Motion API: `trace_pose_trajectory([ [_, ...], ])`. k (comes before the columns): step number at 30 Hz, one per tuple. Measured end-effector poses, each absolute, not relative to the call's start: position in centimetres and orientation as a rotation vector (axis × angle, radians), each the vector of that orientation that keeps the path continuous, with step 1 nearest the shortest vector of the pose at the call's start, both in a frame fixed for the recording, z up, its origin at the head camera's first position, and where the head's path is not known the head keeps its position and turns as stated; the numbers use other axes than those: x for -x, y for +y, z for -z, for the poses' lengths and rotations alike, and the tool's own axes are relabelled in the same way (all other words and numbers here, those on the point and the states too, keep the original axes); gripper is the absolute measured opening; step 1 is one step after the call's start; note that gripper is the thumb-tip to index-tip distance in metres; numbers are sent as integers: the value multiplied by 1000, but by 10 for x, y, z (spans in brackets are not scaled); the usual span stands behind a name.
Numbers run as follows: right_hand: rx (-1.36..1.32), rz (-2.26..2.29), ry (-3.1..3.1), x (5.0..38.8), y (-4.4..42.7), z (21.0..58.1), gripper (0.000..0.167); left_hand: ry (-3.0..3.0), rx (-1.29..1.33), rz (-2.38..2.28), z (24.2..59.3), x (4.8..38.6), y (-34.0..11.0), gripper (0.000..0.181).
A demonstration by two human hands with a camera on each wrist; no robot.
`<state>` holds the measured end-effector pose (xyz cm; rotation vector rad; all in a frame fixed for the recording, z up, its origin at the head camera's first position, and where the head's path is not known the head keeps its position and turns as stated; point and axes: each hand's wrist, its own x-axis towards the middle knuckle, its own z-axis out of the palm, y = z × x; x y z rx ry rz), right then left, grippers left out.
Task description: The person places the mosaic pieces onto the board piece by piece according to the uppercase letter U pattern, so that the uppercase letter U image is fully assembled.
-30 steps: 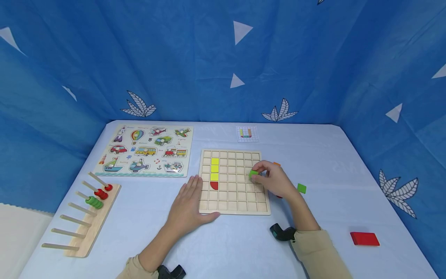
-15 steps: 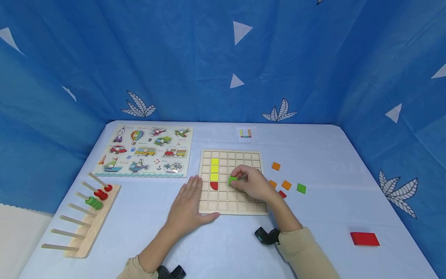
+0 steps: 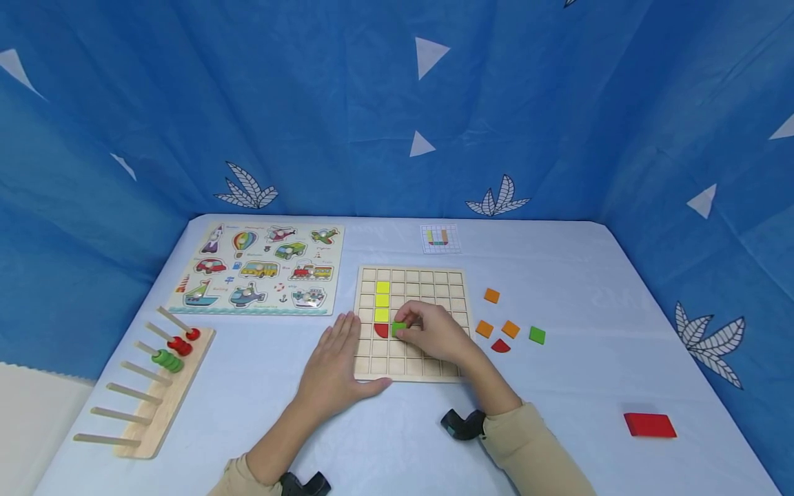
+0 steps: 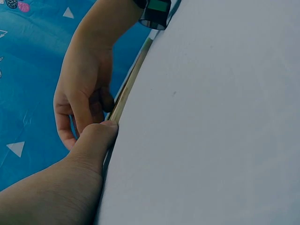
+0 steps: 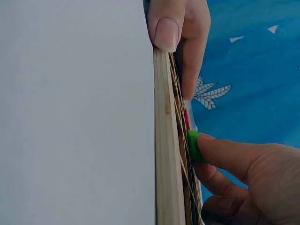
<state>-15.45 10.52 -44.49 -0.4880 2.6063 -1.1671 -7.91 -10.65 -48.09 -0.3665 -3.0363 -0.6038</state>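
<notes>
A wooden grid board (image 3: 412, 372) holds a column of yellow squares (image 3: 382, 300) with a red quarter piece (image 3: 381, 331) below them. My right hand (image 3: 437, 333) pinches a green square (image 3: 398, 329) between thumb and fingers, at the cell just right of the red piece. In the right wrist view the green square (image 5: 194, 146) stands tilted at the board's surface. My left hand (image 3: 331, 365) rests at the board's left and near edges, its fingers straight and its thumb along the near edge.
Right of the board lie several orange squares (image 3: 492, 295), a red quarter piece (image 3: 500, 346) and a green square (image 3: 537, 335). A red block (image 3: 649, 425) lies farther right. A pattern card (image 3: 441, 239) is behind the board; a picture puzzle (image 3: 257, 269) and peg rack (image 3: 167, 396) stand left.
My right hand has carried the green square leftward and slightly nearer, from the board's right side to beside the red piece. My left hand has stayed in place.
</notes>
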Motion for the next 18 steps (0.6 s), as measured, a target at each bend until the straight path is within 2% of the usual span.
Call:
trace_pose_trajectory([
  [18, 503, 1098, 2660, 154, 101, 445, 14, -3041, 367, 601, 480, 79, -106, 123],
])
